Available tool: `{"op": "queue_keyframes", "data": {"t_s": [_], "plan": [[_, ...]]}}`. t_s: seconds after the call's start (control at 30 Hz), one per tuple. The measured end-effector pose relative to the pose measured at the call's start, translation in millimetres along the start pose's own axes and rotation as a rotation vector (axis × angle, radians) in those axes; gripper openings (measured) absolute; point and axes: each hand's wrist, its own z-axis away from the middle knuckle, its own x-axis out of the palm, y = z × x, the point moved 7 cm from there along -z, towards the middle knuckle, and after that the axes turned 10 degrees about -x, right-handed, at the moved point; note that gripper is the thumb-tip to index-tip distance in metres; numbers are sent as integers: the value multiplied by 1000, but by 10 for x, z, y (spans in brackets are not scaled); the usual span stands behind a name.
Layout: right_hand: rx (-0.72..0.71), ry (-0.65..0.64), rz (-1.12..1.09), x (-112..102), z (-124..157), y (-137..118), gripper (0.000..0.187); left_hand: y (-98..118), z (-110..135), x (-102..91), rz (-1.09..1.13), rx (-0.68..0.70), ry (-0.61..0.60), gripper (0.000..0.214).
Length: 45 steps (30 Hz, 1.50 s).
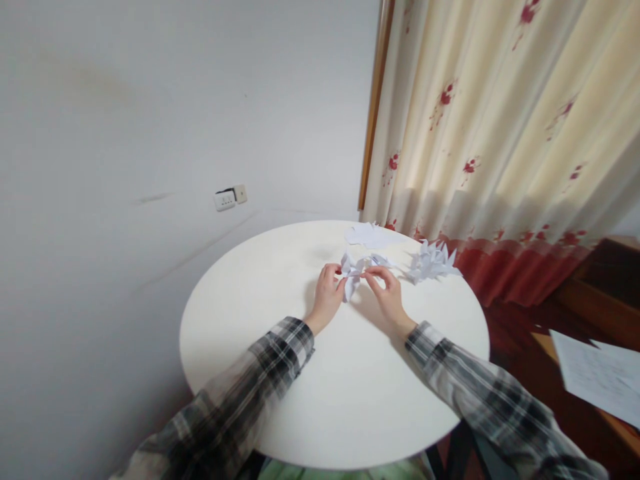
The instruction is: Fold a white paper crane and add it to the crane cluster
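A small folded white paper figure is held just above a round white table. My left hand pinches its left side with closed fingers. Pinching the figure's right side is my right hand, thumb and fingers pressed together. Both arms wear plaid sleeves.
A cluster of folded white paper figures lies on the table to the right. Flat white paper lies at the far edge. A cream curtain with red print hangs behind. Paper sheets rest on a wooden surface at right. A wall socket is on the wall.
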Motion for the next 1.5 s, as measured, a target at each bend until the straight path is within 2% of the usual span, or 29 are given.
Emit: {"op": "queue_keyframes", "data": {"t_s": [0.17, 0.3, 0.37, 0.6, 0.8, 0.9, 1.03, 1.23, 1.4, 1.5], "plan": [[-26, -2, 39, -8, -28, 39, 27, 15, 9, 15, -6, 37, -19, 21], [-136, -75, 59, 43, -41, -30, 13, 42, 26, 51, -30, 79, -56, 26], [-146, -84, 70, 44, -37, -45, 10, 69, 34, 51, -47, 96, -60, 24], [-197, -43, 160, -14, -28, -72, 8, 292, 94, -11, -195, 282, -35, 10], [-187, -42, 140, -18, -27, -107, 8, 322, 95, -14, -191, 368, -52, 12], [-161, -56, 82, 10, -19, -107, 7, 271, 69, -4, -137, 321, -62, 9], [-115, -114, -15, 84, 3, -97, 10, 150, 41, 22, -119, 171, -64, 13], [-58, -128, 36, 103, 17, -41, 21, 14, 29, 34, -55, -63, -90, 13], [-116, -146, 51, 109, -2, -74, 15, 0, 25, 28, -5, -147, -100, 9], [-83, -150, 56, 114, 4, -70, 13, 4, 27, 23, 20, -172, -90, 7]]}}
